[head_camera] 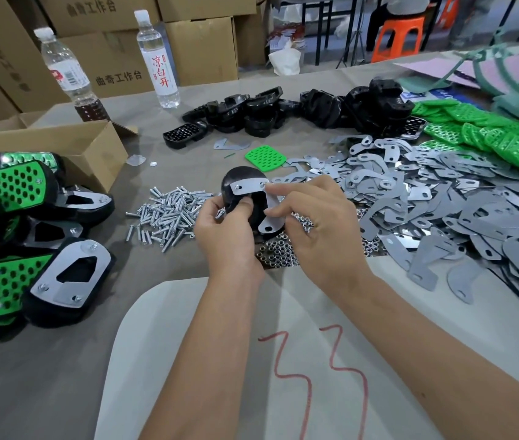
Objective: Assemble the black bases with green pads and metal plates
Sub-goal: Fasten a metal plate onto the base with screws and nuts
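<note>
Fingers of the left hand (220,223) curl around a black base (241,192) above the screws (169,214), while the right hand (312,227) pinches a metal plate (251,186) onto it, near the plate pile (436,198).

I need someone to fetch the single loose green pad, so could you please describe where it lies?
Start at the heap of black bases at the far side of the table. Just in front of it, left of the spread of metal plates, lies one green pad flat on bare tabletop. It lies alone, unlike the green pads piled at the far right.
</note>
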Action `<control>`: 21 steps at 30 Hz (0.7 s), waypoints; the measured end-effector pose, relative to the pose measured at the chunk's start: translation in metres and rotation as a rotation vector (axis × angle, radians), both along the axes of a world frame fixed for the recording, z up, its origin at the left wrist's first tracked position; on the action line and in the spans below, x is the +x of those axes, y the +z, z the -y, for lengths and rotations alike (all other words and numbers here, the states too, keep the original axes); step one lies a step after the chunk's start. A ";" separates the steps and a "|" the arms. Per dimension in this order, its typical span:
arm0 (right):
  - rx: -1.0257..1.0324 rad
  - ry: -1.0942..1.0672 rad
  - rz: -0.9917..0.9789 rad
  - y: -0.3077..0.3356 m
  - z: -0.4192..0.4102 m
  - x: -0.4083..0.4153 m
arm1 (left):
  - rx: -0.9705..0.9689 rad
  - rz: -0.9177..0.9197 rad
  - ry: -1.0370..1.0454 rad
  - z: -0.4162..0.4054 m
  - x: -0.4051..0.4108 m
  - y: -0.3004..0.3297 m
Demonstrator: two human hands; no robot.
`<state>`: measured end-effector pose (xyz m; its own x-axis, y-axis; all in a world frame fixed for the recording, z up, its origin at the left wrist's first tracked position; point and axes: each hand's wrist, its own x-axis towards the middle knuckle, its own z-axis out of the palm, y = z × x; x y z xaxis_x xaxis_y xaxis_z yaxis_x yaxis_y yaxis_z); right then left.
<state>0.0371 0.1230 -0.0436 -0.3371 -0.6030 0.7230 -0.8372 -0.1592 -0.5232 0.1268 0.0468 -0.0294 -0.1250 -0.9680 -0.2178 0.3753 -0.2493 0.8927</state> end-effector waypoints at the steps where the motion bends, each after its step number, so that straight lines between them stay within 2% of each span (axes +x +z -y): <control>1: -0.003 0.006 0.001 0.000 0.000 0.000 | 0.002 -0.001 -0.002 0.000 0.001 0.000; 7: 0.004 0.065 -0.107 0.003 0.000 -0.005 | -0.023 0.019 0.012 0.000 0.003 -0.001; 12: 0.131 0.149 -0.132 0.004 -0.002 -0.011 | 0.013 0.051 -0.030 0.003 0.005 -0.003; 14: 0.147 0.187 0.006 0.003 -0.003 -0.010 | 0.010 0.048 -0.018 0.006 0.006 -0.002; 18: 0.060 0.146 0.458 0.004 -0.001 -0.012 | -0.069 0.076 -0.076 0.004 0.004 -0.002; 21: 0.059 0.113 0.695 0.004 0.000 -0.020 | -0.120 0.096 -0.105 -0.001 0.000 -0.001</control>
<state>0.0175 0.1233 -0.0401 -0.6424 -0.6928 0.3278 -0.2859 -0.1802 -0.9412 0.1263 0.0480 -0.0307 -0.2109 -0.9704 -0.1176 0.2649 -0.1725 0.9487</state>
